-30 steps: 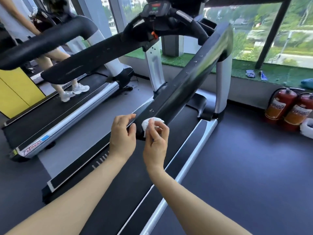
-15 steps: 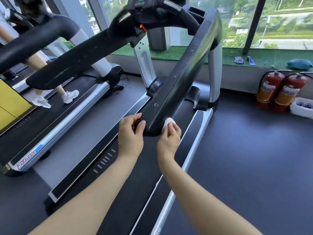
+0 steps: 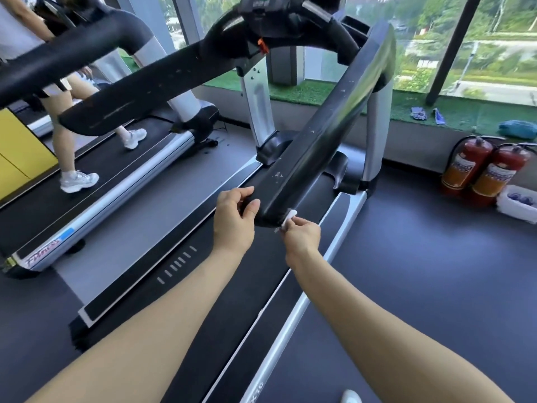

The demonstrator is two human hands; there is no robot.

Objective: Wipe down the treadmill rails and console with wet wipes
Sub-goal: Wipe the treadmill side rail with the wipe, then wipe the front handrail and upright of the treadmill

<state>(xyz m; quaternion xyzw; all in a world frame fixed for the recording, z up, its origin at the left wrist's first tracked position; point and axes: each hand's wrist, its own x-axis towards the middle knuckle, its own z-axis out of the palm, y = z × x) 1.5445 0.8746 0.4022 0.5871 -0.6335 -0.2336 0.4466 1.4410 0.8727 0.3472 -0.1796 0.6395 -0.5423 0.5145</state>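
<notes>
At far left of the frame, a second person (image 3: 72, 117) walked on a neighbouring treadmill (image 3: 96, 181), white sneakers (image 3: 79, 180) on its belt; a yellow panel (image 3: 20, 152) stood at the left edge. Centre-left, the left rail (image 3: 151, 88) of the near treadmill ran diagonally up toward the console (image 3: 258, 4), which was cut off at the top edge of the frame.

At centre, the left hand (image 3: 234, 218) curled its fingers and thumb around the near end of the right rail (image 3: 328, 141), touching its left face. This rail, glossy black and flecked with pale scuffs, climbed toward the upper right. Just right of the rail's end, the right hand (image 3: 302, 235) pinched a small wadded white wet wipe (image 3: 289, 218) between thumb and fingertips, pressing it against the lower right corner of the rail's end. Both bare forearms entered from the bottom edge over the dark belt (image 3: 232, 301) and its silver side strip (image 3: 290, 324).

At right, two red fire extinguishers (image 3: 482, 170) stood on the dark floor (image 3: 421, 271) beside a white tray (image 3: 517, 203). Above them ran a green turf ledge (image 3: 465, 114) beneath the windows (image 3: 436, 42), with a blue cloth (image 3: 517, 130) lying on it.
</notes>
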